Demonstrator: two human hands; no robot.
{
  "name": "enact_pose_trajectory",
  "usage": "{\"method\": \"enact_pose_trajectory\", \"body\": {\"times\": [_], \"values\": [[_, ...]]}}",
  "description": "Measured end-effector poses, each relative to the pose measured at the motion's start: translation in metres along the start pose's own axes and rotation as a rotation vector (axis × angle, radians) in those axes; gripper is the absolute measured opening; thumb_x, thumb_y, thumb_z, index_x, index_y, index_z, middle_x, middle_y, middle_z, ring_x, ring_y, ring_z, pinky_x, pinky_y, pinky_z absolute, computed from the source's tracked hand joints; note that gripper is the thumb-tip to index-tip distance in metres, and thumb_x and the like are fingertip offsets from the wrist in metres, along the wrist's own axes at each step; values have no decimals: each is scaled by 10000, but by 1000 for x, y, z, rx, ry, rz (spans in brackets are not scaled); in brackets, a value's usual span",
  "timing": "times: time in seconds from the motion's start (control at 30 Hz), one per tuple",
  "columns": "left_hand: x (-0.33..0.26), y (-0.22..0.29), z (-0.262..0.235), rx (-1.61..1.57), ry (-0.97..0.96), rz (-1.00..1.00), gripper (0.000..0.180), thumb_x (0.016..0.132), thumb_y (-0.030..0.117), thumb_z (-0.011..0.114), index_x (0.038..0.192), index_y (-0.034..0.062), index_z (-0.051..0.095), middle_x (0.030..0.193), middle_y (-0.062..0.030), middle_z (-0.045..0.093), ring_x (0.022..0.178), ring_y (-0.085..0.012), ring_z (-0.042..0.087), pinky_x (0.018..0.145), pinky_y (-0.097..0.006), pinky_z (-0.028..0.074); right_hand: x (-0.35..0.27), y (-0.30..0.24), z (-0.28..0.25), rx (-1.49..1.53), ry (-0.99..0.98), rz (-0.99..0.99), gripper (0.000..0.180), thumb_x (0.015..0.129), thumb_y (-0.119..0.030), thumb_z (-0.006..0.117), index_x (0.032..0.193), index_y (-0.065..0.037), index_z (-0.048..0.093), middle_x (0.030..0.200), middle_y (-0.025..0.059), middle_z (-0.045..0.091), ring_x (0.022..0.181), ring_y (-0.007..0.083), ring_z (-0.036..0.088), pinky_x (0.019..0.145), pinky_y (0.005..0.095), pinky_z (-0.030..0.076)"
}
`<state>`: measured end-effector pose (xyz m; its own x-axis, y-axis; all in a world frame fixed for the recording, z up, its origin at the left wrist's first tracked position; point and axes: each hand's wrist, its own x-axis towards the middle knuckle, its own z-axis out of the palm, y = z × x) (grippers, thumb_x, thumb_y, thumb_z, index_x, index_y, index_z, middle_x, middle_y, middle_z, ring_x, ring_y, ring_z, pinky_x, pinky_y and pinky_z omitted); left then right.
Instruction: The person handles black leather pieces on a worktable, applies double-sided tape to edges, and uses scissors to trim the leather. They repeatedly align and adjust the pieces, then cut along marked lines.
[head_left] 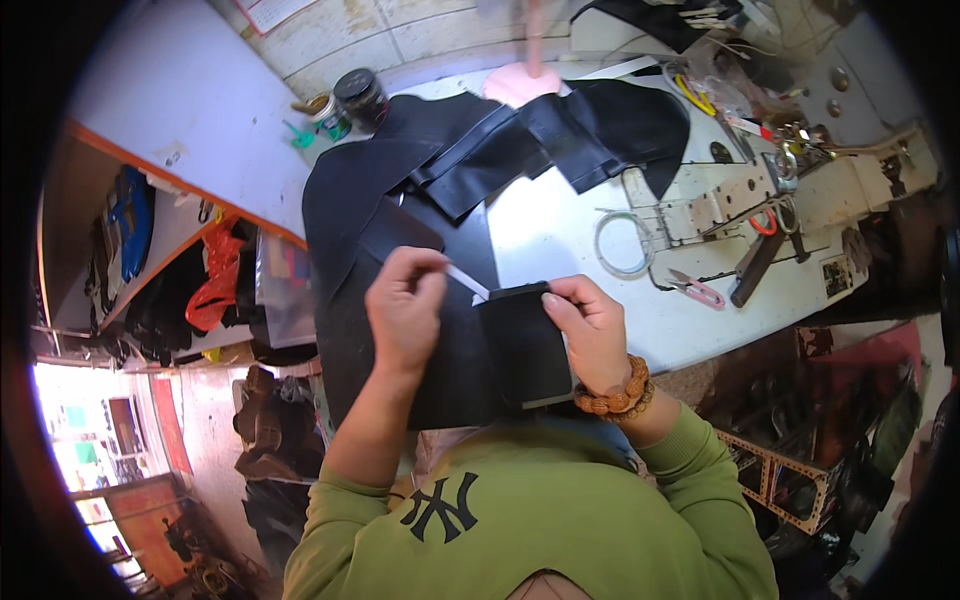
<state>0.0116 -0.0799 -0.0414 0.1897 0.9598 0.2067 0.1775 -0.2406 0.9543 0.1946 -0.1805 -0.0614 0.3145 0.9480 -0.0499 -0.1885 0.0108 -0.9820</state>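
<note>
My left hand (403, 310) is closed, thumb and fingertips pinching one end of a narrow white strip (466, 281). The strip slants down to the top left corner of a small black leather-like panel (523, 350), where a bit of white shows. My right hand (592, 335) pinches that panel's upper right corner between thumb and fingers. Its lower edge has a pale line. Beneath the panel and my left hand spreads a large black leather-like sheet (350, 340), over the table's near left side.
More black pieces (570, 130) lie along the back of the white table (560, 235). To the right are a coil of thin cord (622, 244), pink-handled snips (696, 289), a hammer (757, 268) and a sewing machine (720, 205). A dark jar (361, 97) stands back left.
</note>
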Motion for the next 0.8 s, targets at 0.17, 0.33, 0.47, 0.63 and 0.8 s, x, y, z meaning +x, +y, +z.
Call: {"method": "enact_pose_trajectory", "body": {"times": [0.17,0.33,0.47,0.63,0.8], "values": [[44,3,7,-146,163,-113,122,873,-39,554,919,-7,663,825,-15,621,721,-69,571,691,-200,481,-13,5,-61,186,260,-57,117,923,-54,595,996,34,615,867,-20,590,796,44,497,713,204,433],[70,41,94,-248,-939,229,347,840,72,677,1180,15,640,1394,-187,485,1303,-278,456,1053,-370,377,-36,20,-107,39,355,-4,110,920,-56,599,993,23,621,881,-11,601,814,48,514,729,210,442],[120,52,184,97,-1180,619,463,826,194,724,1268,117,609,1540,-237,245,1440,-385,205,1150,-425,226,-50,32,-112,-82,329,41,103,915,-52,606,983,23,624,845,-9,609,777,54,533,704,214,457],[234,12,242,728,-719,415,398,783,212,710,1156,86,652,1219,-185,581,1144,-369,550,990,-416,450,-46,40,-114,-175,276,-102,79,929,-40,570,937,29,608,792,4,596,724,55,519,662,223,454],[287,-29,269,958,-577,196,308,844,78,585,1147,33,614,1271,-190,532,1168,-355,547,941,-429,490,-40,21,-133,-89,210,7,75,915,-25,587,958,28,618,830,24,597,762,72,531,692,233,453]]}}
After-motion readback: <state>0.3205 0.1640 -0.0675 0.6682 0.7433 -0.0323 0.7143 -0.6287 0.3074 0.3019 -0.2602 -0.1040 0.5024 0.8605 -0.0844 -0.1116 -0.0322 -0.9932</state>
